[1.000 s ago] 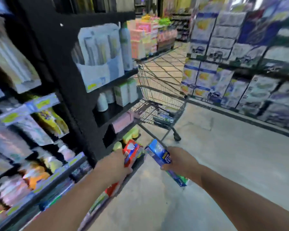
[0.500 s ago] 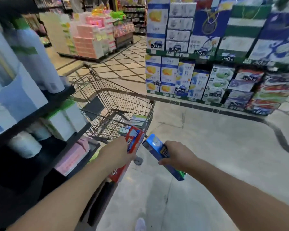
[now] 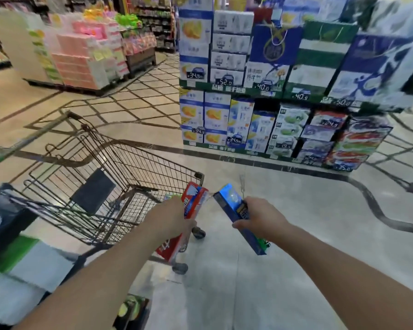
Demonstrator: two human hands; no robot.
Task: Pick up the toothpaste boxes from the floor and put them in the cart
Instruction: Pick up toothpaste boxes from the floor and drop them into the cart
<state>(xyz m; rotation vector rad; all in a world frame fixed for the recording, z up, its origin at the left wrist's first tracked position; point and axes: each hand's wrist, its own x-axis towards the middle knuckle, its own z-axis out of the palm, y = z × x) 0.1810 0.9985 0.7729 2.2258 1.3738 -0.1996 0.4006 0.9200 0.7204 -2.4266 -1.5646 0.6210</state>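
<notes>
My left hand grips a red toothpaste box around its middle, its top end level with the near corner of the wire shopping cart. My right hand holds a blue toothpaste box, tilted, just right of the cart over the bare floor. The two boxes are side by side with a small gap between them. Something small and pale shows through the mesh on the cart's floor, behind my left hand; I cannot make it out.
A dark shelf unit with white and green packages stands close at the left. Stacked cartons with price tags fill a display across the aisle. Pink stacked goods sit on a pallet far left. Pale floor spreads to the right.
The view has swung right and closer to the cart, which now looms larger at the left. Both hands, still holding their boxes, have come up to the cart's near corner.
</notes>
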